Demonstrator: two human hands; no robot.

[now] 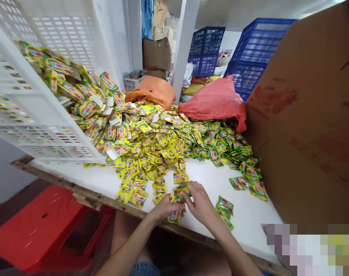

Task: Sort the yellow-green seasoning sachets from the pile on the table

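Note:
Near the front edge of the white tabletop, my left hand (167,207) is closed around a small yellow-green printed box (174,217), with its thumb across the front. My right hand (199,201) meets it from the right, fingers pinching a green-and-yellow sachet (181,190) at the box's upper end. How far the sachet sits inside is hidden by the fingers. Yellow sachets (138,197) lie just left of my hands, and a few green sachets (225,209) lie to the right. Behind them spread a heap of yellow sachets (151,157) and a heap of green ones (220,142).
A tipped white crate (48,111) spills flat yellow boxes (88,107) at left. Orange (154,90) and red sacks (214,100) lie behind the heaps. A large cardboard box (306,126) walls the right side. A red stool (42,226) stands lower left; blue crates (254,50) are stacked behind.

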